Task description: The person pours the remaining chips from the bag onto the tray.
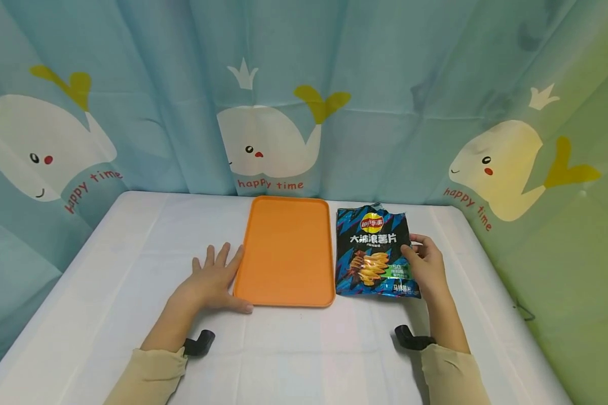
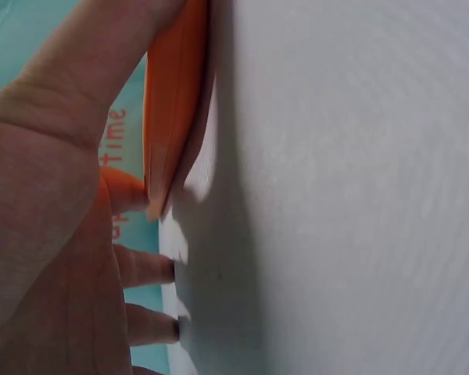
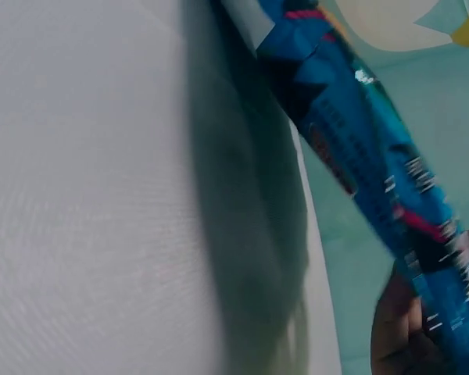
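An orange tray [image 1: 286,253] lies flat on the white table. My left hand [image 1: 211,286] rests at its lower left corner with fingers spread, the thumb along the near edge; in the left wrist view the thumb [image 2: 94,58] overlaps the tray's rim [image 2: 172,101]. Right of the tray is a black and blue bag of potato chips [image 1: 370,250], its printed front facing up. Thumb above and fingers behind, my right hand [image 1: 425,267] pinches the bag's right edge. In the right wrist view the bag [image 3: 352,148] slants, its gripped side raised above the table.
White cloth covers the table [image 1: 294,360]. Behind it hangs a blue curtain [image 1: 385,146] with whale prints, turning green on the right. A black curved piece is strapped at each wrist, the left one [image 1: 200,343] and the right one [image 1: 412,338].
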Demonstrator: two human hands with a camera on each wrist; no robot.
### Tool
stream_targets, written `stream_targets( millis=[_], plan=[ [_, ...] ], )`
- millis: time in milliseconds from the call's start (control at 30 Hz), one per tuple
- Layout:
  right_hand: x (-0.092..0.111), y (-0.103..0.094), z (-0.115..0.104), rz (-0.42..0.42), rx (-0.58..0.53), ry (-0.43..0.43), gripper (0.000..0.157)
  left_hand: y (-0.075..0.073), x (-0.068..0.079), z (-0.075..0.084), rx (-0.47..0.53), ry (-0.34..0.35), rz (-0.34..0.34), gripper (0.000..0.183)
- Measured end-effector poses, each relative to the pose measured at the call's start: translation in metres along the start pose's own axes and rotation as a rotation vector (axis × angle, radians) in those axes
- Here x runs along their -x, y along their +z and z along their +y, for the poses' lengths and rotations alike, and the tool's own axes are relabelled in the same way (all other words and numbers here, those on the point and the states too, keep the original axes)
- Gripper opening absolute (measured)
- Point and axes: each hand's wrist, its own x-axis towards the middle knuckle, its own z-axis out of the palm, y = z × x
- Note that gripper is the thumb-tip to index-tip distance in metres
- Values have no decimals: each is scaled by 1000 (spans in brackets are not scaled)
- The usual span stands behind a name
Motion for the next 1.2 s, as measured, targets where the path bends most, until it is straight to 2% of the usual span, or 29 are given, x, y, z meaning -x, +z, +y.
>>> stream_targets(
  millis=[233, 433, 567, 633, 867, 1033, 1200],
  plan=[
    [5, -7, -11, 19, -66, -33, 44, 3, -1, 8, -43, -23, -8, 138],
    [8, -13, -24, -75, -201, -81, 56, 1, -1, 12, -42, -22, -11, 137],
    [11, -15, -26, -125, -273, -139, 54, -1, 0, 10, -27, 8, 8, 135],
    [12, -15, -26, -119, -261, -177, 51, -1, -1, 9, -23, 15, 9, 135],
    [15, -8, -27, -40, -92, -316, 41, -2, -1, 6, -42, -4, -1, 132],
    [16, -6, -29, 3, -54, -316, 47, -1, -1, 5, -47, -16, -8, 132],
    [19, -5, -32, 57, -62, -320, 48, -1, -2, 6, -46, -17, -14, 132]
  ],
)
